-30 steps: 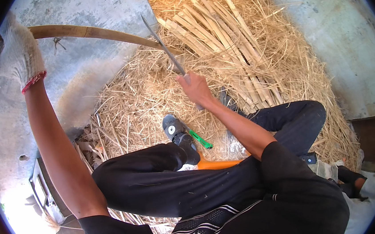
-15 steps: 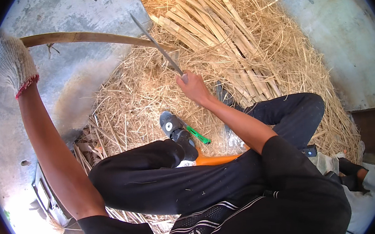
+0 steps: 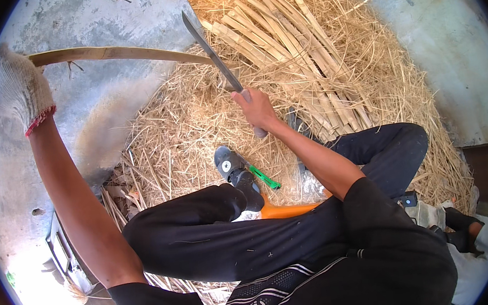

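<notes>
At the far left, my left hand (image 3: pixel 21 89), in a whitish knitted glove with a red cuff, is closed around one end of a long bamboo strip (image 3: pixel 116 53). The strip bows slightly as it runs right, and its far end reaches the knife blade. My bare right hand (image 3: pixel 257 109) grips the handle of a long knife (image 3: pixel 212 52), its blade slanting up and to the left. Blade and strip cross in the picture; whether they touch I cannot tell. The glove hides the strip's held end.
Several split bamboo strips (image 3: pixel 299 49) lie piled on a bed of shavings (image 3: pixel 176 112) ahead. A green-handled tool (image 3: pixel 265 177) lies by my shoe (image 3: pixel 227 162), near an orange piece (image 3: pixel 287 211). Grey slabs (image 3: pixel 145 16) flank the shavings on both sides.
The knife has turned so that more of its blade's flat side and handle shows. My right hand sits slightly lower and further right; my left hand still holds the strip.
</notes>
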Available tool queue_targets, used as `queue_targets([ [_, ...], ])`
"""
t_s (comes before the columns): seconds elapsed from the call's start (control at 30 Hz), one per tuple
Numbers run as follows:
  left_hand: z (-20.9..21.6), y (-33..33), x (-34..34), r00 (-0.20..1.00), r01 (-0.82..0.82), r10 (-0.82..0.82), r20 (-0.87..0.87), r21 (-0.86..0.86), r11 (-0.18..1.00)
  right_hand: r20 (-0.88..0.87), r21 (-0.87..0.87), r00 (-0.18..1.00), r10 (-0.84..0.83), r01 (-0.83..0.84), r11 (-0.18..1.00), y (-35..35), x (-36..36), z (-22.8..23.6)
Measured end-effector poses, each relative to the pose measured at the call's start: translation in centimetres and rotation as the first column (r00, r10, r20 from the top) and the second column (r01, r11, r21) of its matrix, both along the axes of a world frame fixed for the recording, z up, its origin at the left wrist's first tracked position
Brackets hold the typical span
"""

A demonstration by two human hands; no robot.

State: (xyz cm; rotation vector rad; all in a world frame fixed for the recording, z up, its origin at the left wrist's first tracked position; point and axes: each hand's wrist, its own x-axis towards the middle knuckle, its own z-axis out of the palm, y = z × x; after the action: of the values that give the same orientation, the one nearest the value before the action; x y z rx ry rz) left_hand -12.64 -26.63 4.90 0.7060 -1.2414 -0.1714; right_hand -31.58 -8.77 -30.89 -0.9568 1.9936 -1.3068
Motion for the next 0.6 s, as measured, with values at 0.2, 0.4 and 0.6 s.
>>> queue_targets([
  [0.2, 0.3, -3.7, 2.4, 0.989, 0.015, 0.009, 0.145, -0.168, 0.986, -0.074, -0.098, 0.996, 0.04, -0.047, 0.994, -0.6, 2.0, 1.3],
  [0.4, -0.5, -6.5, 3.5, 0.966, 0.258, -0.256, 0.027, -0.129, 0.958, -0.111, 0.008, 0.994, 0.026, -0.026, 1.0, -1.5, 1.3, 0.7],
  [0.6, -0.1, -1.4, 1.1, 0.944, 0.218, -0.229, -0.24, -0.072, 0.973, -0.218, 0.098, 0.976, -0.011, 0.033, 0.995, -1.5, 3.0, -0.5],
])
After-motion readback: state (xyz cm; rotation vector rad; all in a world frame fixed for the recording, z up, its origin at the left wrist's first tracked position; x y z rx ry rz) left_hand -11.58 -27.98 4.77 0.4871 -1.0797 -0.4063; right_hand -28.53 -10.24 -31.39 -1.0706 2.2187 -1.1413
